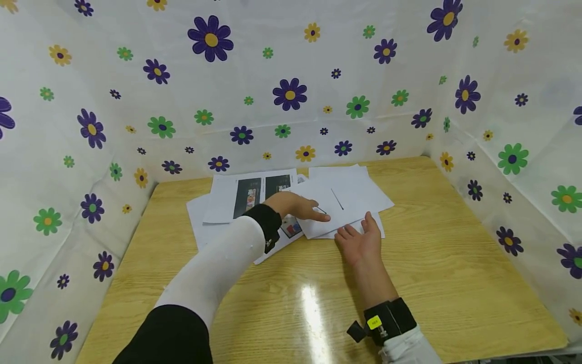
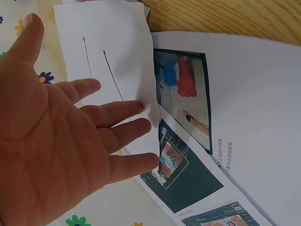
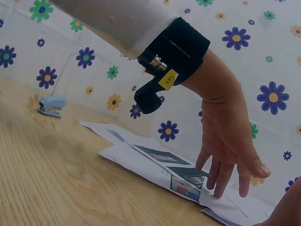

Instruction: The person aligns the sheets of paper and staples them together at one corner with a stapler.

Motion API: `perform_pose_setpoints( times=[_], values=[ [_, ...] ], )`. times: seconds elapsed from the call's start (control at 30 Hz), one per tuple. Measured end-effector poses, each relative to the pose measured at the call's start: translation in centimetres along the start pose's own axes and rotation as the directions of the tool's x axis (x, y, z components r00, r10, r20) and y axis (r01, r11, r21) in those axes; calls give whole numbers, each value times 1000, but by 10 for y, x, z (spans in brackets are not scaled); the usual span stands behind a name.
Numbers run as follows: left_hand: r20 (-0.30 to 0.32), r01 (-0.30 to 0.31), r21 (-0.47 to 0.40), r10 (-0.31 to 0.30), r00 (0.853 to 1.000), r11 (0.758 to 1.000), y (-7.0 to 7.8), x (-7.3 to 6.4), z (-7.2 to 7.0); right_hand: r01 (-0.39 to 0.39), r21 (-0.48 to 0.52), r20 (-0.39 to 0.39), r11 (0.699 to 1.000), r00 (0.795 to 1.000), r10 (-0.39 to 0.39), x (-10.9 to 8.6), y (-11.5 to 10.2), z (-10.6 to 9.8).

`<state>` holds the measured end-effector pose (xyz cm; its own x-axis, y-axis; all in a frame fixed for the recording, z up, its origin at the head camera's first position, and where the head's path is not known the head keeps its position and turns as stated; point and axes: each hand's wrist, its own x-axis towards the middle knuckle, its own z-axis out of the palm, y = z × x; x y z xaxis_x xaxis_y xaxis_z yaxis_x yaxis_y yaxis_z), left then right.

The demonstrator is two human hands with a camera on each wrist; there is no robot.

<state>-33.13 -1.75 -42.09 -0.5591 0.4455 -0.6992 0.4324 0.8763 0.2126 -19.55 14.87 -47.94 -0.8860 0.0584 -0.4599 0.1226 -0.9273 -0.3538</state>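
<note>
My left hand (image 1: 297, 206) reaches across the white sheet with two pen lines (image 1: 347, 202), palm down. In the left wrist view its fingers (image 2: 124, 134) are spread, their tips over that sheet's edge; the right wrist view shows them pointing down at the papers. My right hand (image 1: 361, 247) lies palm up at the near edge of the right-hand sheets, fingers loosely extended and thumb raised. Only part of it shows at the corner of the right wrist view. Printed sheets with dark pictures (image 1: 247, 197) overlap on the left, partly hidden by my left arm.
A light blue stapler (image 3: 51, 106) stands on the wooden table (image 1: 432, 273) in the right wrist view; the head view does not show it. Flower-patterned white curtains (image 1: 254, 76) enclose the table at the back and sides. Black bands (image 1: 391, 321) circle both wrists.
</note>
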Motion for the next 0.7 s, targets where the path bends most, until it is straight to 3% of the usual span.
perform_pose_setpoints(
  times=[0.2,0.43,0.57,0.7],
  values=[
    [5,1,6,-1,1000,1000,-3,-3,0,11,-40,-24,999,1000,-12,2,2,0],
    [39,-56,9,55,998,998,-2,-3,-3,-47,66,-29,997,998,49,8,1,-3],
    [55,-78,-51,80,995,996,-2,-2,-4,-64,-46,-39,997,997,62,14,-2,-3],
    [62,-117,-57,121,991,991,-2,-2,-3,-52,-210,-28,976,999,47,23,-11,0]
  ],
)
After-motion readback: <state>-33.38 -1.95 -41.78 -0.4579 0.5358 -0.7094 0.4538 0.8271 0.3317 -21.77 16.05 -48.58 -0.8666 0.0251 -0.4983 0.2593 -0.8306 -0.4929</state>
